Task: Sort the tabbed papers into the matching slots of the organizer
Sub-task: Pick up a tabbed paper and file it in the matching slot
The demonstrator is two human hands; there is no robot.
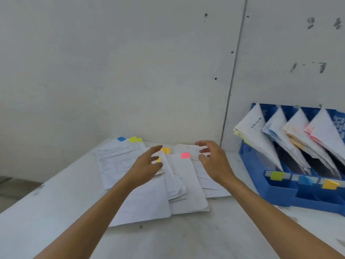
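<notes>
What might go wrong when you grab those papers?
The papers in the pile overlap, so lifting the pink-tabbed paper could drag its neighbours along. The orange tab sits partly behind the left hand, so it might be misread. The filed sheets in the organizer lean far over and could spill if bumped.
</notes>
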